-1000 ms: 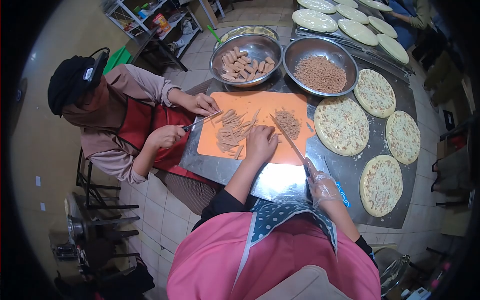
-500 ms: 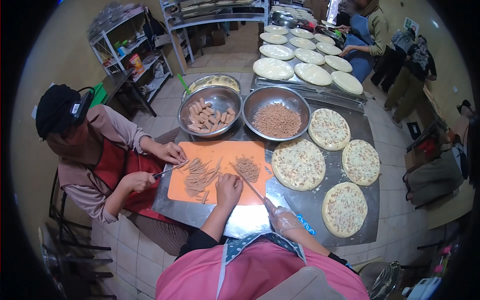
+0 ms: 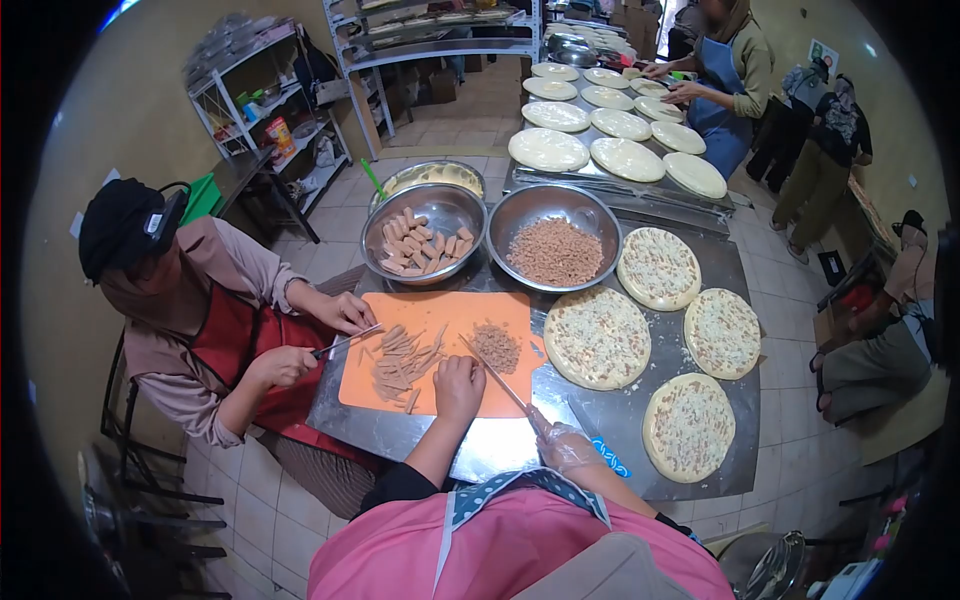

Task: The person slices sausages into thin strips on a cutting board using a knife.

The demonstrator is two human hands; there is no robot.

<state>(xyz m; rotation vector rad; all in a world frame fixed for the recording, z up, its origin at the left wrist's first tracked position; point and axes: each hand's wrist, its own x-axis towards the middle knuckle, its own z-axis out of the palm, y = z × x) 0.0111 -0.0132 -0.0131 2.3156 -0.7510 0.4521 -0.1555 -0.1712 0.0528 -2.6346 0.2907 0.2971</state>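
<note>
Where the steel table (image 3: 616, 412) carries an orange cutting board (image 3: 450, 310), I see the gloved right hand (image 3: 566, 447) wrapped round the handle of a knife (image 3: 498, 378). The left hand (image 3: 460, 389) curls beside the blade; I can't tell whether it pinches anything. Sausage strips (image 3: 400, 365) lie left of it, diced sausage (image 3: 500, 345) right of the blade.

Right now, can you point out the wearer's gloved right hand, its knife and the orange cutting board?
Gloved right hand (image 3: 567, 447): head view, back of the hand.
Its knife (image 3: 495, 373): head view, middle of the blade.
Orange cutting board (image 3: 445, 309): head view, bare strip near the far edge.
</note>
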